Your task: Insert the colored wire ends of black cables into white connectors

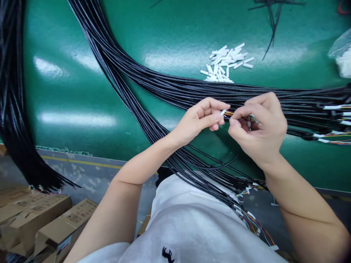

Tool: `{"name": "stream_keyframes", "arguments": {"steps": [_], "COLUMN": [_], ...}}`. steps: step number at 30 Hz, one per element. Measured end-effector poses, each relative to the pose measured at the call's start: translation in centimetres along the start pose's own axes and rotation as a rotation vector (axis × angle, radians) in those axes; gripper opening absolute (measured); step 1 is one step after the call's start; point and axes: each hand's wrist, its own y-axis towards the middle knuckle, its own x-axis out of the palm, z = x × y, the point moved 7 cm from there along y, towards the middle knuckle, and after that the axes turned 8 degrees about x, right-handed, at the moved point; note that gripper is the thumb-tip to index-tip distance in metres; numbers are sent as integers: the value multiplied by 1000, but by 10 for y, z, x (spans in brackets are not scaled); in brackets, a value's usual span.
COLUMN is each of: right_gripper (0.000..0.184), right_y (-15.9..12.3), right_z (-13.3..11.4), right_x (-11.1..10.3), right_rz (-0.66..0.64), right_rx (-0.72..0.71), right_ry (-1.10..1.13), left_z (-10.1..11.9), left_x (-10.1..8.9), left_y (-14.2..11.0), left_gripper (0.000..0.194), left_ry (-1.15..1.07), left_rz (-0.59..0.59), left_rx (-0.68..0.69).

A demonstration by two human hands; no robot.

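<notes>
My left hand (207, 115) pinches a short white sleeve (223, 112) between thumb and fingertips. Thin coloured wires (228, 114) run from that sleeve into my right hand (257, 126), whose thumb and forefinger are closed on them. A green and a white wire end (255, 119) poke out among the curled fingers of my right hand. Both hands are above the table, just in front of a thick bundle of black cables (175, 87). Loose white sleeves (222, 62) lie in a pile behind that bundle.
A second cable bundle (148, 128) crosses under my left forearm and hangs over the edge of the green table (74, 91). More black cables (13, 109) drape at far left. Cardboard boxes (60, 226) stand on the floor. Black ties (271, 18) and a plastic bag (342, 54) lie at back right.
</notes>
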Motion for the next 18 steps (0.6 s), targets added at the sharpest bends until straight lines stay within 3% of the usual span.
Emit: {"name": "stream_keyframes", "arguments": {"steps": [18], "right_gripper": [16], "right_y": [0], "right_z": [0], "right_x": [-1], "right_rz": [38], "right_rx": [-46], "right_ry": [2], "left_z": [-7], "left_x": [4], "left_y": [0], "left_gripper": [47], "left_ry": [-106], "left_rz": [-58], "left_rx": [-106]}}
